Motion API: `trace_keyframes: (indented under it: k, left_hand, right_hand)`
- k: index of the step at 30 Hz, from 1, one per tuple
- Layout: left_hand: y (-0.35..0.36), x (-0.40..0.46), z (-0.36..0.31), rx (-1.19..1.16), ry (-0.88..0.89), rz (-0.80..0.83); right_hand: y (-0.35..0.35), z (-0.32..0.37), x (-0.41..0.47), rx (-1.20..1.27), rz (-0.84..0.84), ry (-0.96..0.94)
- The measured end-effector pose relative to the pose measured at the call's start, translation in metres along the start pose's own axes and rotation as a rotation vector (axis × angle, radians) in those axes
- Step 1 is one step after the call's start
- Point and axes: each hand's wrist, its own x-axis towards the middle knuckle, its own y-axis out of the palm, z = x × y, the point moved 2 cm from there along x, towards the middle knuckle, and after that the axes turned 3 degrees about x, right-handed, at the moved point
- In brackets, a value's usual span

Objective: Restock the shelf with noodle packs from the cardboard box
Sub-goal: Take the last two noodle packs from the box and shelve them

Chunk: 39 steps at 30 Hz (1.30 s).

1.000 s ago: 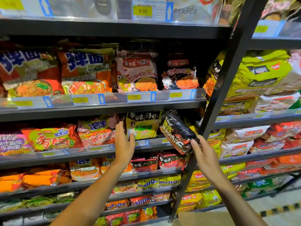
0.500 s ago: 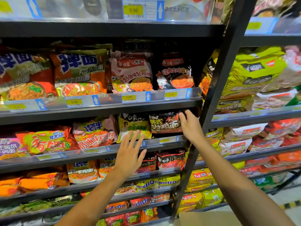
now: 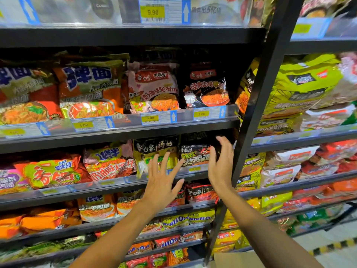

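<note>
A black noodle pack (image 3: 195,153) stands upright at the right end of the second shelf (image 3: 116,184), beside a black-and-yellow pack (image 3: 154,149). My right hand (image 3: 221,163) is open just right of the black pack, fingers straight, palm toward it, holding nothing. My left hand (image 3: 162,178) hovers open with spread fingers in front of the shelf's edge, below the black-and-yellow pack. A corner of the cardboard box (image 3: 237,260) shows at the bottom between my forearms.
Black shelving holds rows of noodle packs on several levels. A slanted black upright post (image 3: 258,105) divides this bay from the right bay with green and white packs. Price tags line the clear shelf fronts. Pale floor with striped tape shows at the bottom right.
My right hand put the black pack onto the second shelf, let go of it and drew back a little to its right. My left hand came off the shelf's packs and spread open.
</note>
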Motion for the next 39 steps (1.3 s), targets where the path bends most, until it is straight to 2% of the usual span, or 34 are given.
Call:
trace_keyframes:
  k: [3,5,10,13,17,24,34,36,39]
  left_hand:
    - [0.003,0.004,-0.003,0.004,-0.031,0.026]
    - [0.004,0.005,-0.005,0.019,-0.031,0.026]
    - [0.01,-0.005,0.005,0.055,-0.055,0.021]
    - [0.014,-0.013,0.023,0.108,-0.063,0.031]
    - [0.013,-0.013,0.034,0.153,-0.072,0.083]
    - [0.005,-0.021,0.029,0.102,-0.058,0.068]
    - [-0.013,-0.019,0.013,0.083,-0.133,0.16]
    - [-0.035,-0.022,0.011,0.032,-0.101,0.096]
    - [-0.082,-0.017,0.006,-0.05,0.007,-0.123]
  right_hand:
    - [-0.01,0.004,-0.041,-0.045,0.105,-0.23]
    - [-0.006,-0.008,-0.058,-0.181,0.22,-0.332]
    - [0.018,-0.024,-0.055,-0.557,0.464,-0.255]
    - [0.029,-0.023,-0.041,-0.672,0.559,-0.247]
    - [0.035,-0.023,-0.028,-0.766,0.605,-0.228]
    - [0.025,-0.023,-0.036,-0.727,0.596,-0.25]
    - [0.02,-0.014,-0.029,-0.69,0.644,-0.236]
    - [0.005,0.002,-0.029,-0.591,0.616,-0.264]
    - [-0.024,0.043,-0.017,-0.402,0.512,-0.408]
